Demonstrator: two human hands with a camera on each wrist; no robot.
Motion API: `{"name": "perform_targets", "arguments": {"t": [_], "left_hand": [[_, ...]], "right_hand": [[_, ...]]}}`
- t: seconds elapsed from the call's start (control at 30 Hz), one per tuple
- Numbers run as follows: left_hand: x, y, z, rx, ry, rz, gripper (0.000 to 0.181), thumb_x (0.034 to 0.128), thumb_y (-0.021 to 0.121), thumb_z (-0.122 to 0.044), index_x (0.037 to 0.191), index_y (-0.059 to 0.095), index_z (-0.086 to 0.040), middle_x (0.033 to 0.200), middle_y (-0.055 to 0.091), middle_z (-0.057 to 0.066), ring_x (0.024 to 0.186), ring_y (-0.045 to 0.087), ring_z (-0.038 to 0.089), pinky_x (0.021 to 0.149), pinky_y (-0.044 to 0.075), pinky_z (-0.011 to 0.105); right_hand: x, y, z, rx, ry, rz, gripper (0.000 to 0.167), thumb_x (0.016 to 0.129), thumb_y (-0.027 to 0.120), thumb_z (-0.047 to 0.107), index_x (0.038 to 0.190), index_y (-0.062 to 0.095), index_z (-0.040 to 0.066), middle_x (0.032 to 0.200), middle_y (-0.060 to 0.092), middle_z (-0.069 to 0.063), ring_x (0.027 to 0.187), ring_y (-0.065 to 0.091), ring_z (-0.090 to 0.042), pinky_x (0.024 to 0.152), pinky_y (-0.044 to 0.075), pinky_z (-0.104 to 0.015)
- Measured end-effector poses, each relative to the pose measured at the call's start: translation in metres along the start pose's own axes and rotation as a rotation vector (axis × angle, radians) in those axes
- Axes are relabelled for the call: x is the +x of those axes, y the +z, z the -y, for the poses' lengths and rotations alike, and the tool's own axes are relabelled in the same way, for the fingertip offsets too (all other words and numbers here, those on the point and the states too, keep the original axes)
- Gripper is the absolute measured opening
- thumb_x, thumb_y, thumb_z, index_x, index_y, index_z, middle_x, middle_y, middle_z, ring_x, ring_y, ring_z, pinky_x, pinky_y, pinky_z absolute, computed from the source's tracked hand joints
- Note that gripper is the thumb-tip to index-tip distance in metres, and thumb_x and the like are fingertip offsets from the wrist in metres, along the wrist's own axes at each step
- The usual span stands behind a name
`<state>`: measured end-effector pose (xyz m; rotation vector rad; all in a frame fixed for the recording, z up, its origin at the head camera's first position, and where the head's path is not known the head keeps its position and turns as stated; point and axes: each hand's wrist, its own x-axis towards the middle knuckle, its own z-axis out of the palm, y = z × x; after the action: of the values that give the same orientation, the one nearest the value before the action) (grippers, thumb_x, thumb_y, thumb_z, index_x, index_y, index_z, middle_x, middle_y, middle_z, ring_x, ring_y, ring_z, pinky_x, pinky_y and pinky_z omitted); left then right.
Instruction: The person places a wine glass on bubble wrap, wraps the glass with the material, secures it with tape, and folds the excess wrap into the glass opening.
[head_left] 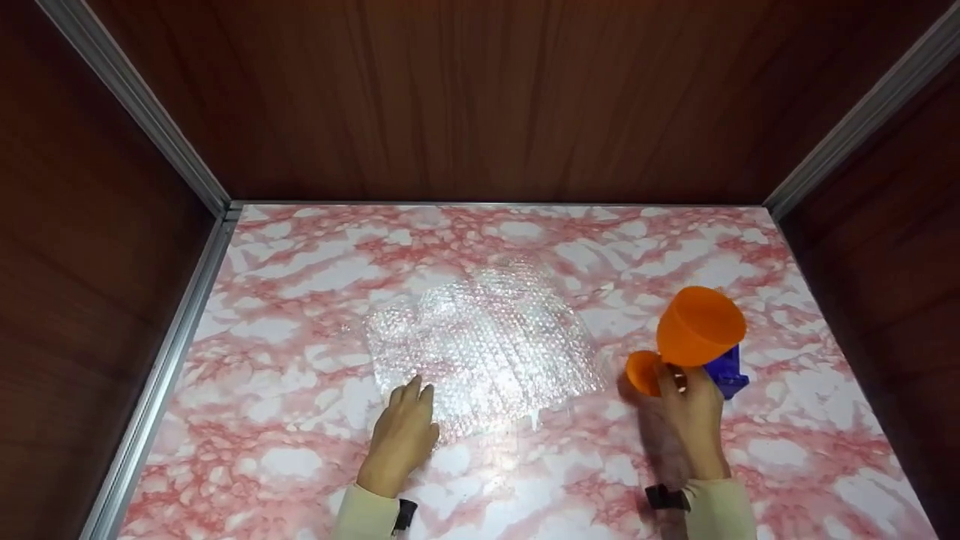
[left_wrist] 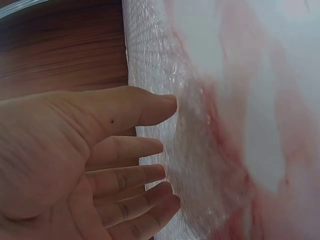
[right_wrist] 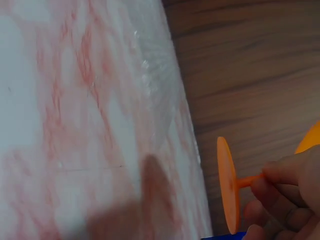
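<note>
By the right hand [head_left: 694, 420], an orange cup [head_left: 701, 326] is pinched at its stem [right_wrist: 247, 181], right of the spread bubble wrap [head_left: 495, 345]; the left hand [head_left: 403, 436] is extended over the wrap's near edge. The cup is raised, not yet set down.

"What encloses the surface [head_left: 292, 465]?"
"Dark wood-grain panels [head_left: 480, 97] at back and sides, grey metal rails [head_left: 136, 97] along the corners."
"And toward its right?"
"A blue object [head_left: 727, 375], partly hidden, its shape unclear, on the pink-and-white marbling."
</note>
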<state>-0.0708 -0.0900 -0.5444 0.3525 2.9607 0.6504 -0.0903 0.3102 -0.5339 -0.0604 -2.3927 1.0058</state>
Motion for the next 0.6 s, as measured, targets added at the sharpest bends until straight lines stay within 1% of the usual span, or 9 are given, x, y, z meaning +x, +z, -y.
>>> {"name": "perform_targets", "arguments": {"t": [0.03,0.1,0.27,0.37,0.5,0.6], "left_hand": [[0.001,0.0,-0.001,-0.001,0.006,0.008,0.056,0.0845,0.078,-0.007,0.133,0.056,0.009,0.145,0.044,0.027,0.127,0.045,0.044,0.095,0.049,0.049],[0.002,-0.001,-0.002,-0.003,0.014,0.031,0.055,0.0856,0.077,-0.006,0.134,0.055,0.009,0.147,0.043,0.026,0.129,0.044,0.043,0.097,0.047,0.05],[0.005,-0.001,-0.004,-0.009,0.041,0.071,0.055,0.0859,0.073,-0.003,0.136,0.054,0.008,0.149,0.043,0.024,0.132,0.042,0.041,0.1,0.045,0.05],[0.007,0.0,-0.006,-0.033,0.059,0.088,0.055,0.0852,0.073,-0.001,0.137,0.054,0.008,0.15,0.042,0.024,0.133,0.042,0.04,0.101,0.045,0.05],[0.01,0.002,-0.008,-0.044,0.098,0.088,0.054,0.0841,0.071,0.003,0.135,0.055,0.007,0.15,0.043,0.024,0.133,0.043,0.039,0.102,0.044,0.049],[0.012,0.004,-0.01,-0.032,0.142,0.061,0.052,0.0815,0.069,0.005,0.132,0.058,0.007,0.147,0.046,0.024,0.13,0.046,0.038,0.103,0.044,0.047]], "right_hand": [[-0.002,-0.001,0.002,0.01,-0.015,0.0,0.006,0.09,0.068,-0.003,0.096,0.066,-0.005,0.085,0.065,-0.016,0.075,0.06,-0.029,0.066,0.043,-0.015],[-0.005,-0.003,0.006,0.03,-0.025,0.015,0.005,0.091,0.067,-0.004,0.096,0.066,-0.004,0.084,0.064,-0.014,0.074,0.058,-0.024,0.064,0.042,-0.012],[-0.014,-0.009,0.017,0.022,0.002,0.049,0.006,0.093,0.067,-0.002,0.098,0.064,-0.001,0.083,0.061,-0.008,0.071,0.054,-0.017,0.062,0.042,-0.014],[-0.018,-0.012,0.025,-0.004,-0.017,0.047,0.007,0.091,0.069,-0.002,0.096,0.064,-0.001,0.082,0.063,-0.007,0.069,0.054,-0.016,0.06,0.041,-0.014],[-0.023,-0.015,0.033,-0.011,-0.065,0.04,0.008,0.087,0.071,-0.003,0.093,0.067,-0.001,0.08,0.065,-0.008,0.067,0.054,-0.016,0.058,0.041,-0.015],[-0.025,-0.016,0.039,-0.003,-0.069,0.052,0.01,0.086,0.072,-0.004,0.094,0.067,0.0,0.08,0.066,-0.008,0.067,0.054,-0.014,0.057,0.041,-0.014]]}}
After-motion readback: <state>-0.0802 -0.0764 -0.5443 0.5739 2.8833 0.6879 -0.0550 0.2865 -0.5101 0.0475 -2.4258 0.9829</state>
